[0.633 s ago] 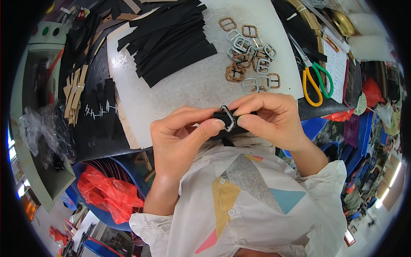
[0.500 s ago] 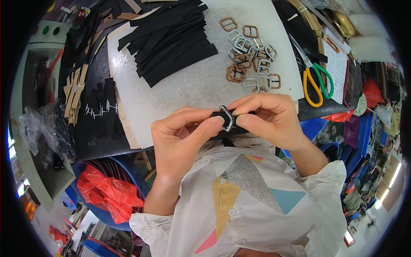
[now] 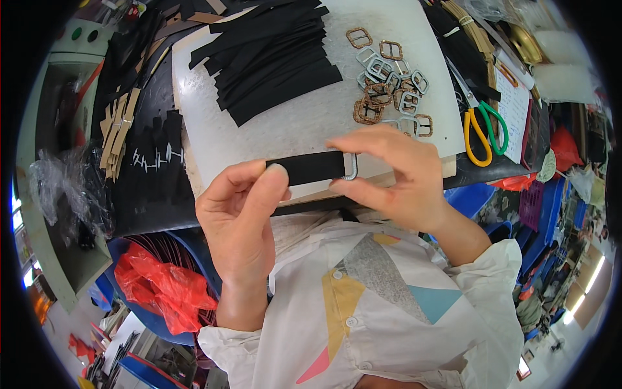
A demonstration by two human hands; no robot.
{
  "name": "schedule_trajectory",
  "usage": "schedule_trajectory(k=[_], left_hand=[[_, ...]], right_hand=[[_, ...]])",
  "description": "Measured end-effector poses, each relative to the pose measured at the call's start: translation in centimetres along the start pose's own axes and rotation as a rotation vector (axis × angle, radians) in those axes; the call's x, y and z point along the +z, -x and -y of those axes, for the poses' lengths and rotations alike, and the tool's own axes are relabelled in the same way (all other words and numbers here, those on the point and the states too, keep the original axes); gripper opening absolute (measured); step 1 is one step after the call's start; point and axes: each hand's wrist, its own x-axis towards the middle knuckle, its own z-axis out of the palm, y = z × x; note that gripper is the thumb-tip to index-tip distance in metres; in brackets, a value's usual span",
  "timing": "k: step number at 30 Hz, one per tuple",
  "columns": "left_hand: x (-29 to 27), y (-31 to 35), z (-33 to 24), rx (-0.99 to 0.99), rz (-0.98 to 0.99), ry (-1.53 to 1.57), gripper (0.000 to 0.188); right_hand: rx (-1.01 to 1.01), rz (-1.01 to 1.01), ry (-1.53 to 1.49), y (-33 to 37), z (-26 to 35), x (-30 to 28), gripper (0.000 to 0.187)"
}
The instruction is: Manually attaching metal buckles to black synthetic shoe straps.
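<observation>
The fingers of your left hand are pinched narrow on the left end of one black strip, thumb on top, probably so that it lies flat and straight between your hands. One grey buckle sits at the strip's right end, over the near edge of the white board. The fingers of your right hand stand wide, thumb below and forefinger above the buckle; you don't seem to grip it, though contact can't be told.

Beyond, on the board, you have one heap of black strips, fanned and overlapping, perhaps for easy picking; they can't be counted surely. To its right lie the loose buckles, brown and grey: over a dozen, tangled, with two brown ones at the far end.

Farther right on the bench is one pair of scissors, handles toward you, seemingly for easy reach. At far left lies one bundle of tan strips.
</observation>
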Motion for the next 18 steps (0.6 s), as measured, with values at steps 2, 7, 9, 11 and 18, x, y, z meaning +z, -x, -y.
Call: schedule_trajectory(k=[2,7,9,11,18], left_hand=[[0.0,0.0,0.0,-0.036,0.018,0.061,0.035],[0.3,0.5,-0.5,-0.252,0.176,-0.055,0.050],[1.0,0.5,-0.6,-0.288,0.079,-0.068,0.024],[1.0,0.8,-0.4,-0.225,0.031,-0.158,0.024],[-0.1,1.2,0.8,-0.011,-0.063,-0.366,0.019]], right_hand=[[0.253,-0.023,-0.398,0.0,-0.1,0.6,0.042],[0.363,0.092,-0.720,0.2,-0.8,0.9,0.047],[0.329,0.139,-0.701,0.3,-0.9,1.1,0.050],[0.357,0.114,-0.637,0.1,-0.3,1.1,0.045],[0.420,0.134,-0.255,-1.1,0.8,1.0,0.027]])
